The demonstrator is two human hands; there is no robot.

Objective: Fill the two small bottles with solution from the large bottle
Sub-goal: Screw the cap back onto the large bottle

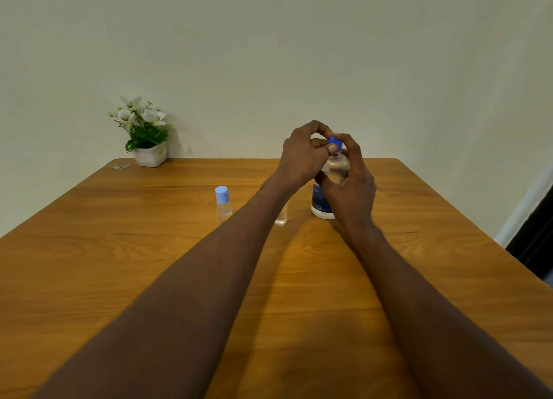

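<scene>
On table: right hand (353, 186) grips large bottle (324, 201) | left hand (305, 156) pinches cap (335, 143)

Counting around the large bottle (322, 202): one of those, capped in dark blue. Two small bottles to its left: one just beside it (281, 217), mostly hidden behind a forearm, one farther left (223, 202) with a pale blue cap. Two hands on the large bottle: left (302, 156), right (353, 186). One potted plant (143, 132), far left and behind. One table (119, 264).
</scene>
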